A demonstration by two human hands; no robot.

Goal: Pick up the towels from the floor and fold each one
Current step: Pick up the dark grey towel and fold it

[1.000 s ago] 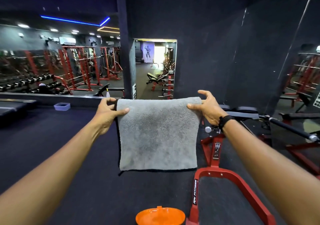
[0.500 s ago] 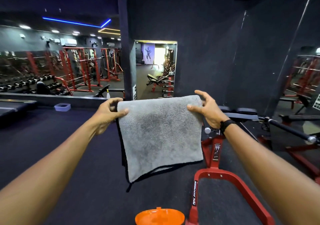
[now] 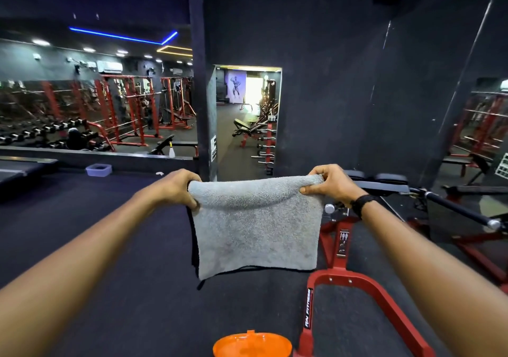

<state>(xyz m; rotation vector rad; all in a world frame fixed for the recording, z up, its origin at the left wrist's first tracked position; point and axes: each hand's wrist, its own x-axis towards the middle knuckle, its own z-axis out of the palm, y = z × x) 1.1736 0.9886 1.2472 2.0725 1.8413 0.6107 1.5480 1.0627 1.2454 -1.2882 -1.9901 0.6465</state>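
I see the grey towel hanging mid-frame above the dark floor, its top edge rolled over; my left hand and right hand each curl tight round an upper corner; an orange lid sits bottom centre; a red machine frame stands lower right.

Bare forearms, no sleeves showing; a black wristband circles the right wrist.

The towel hangs between both hands, above the floor, left of the bench frame.
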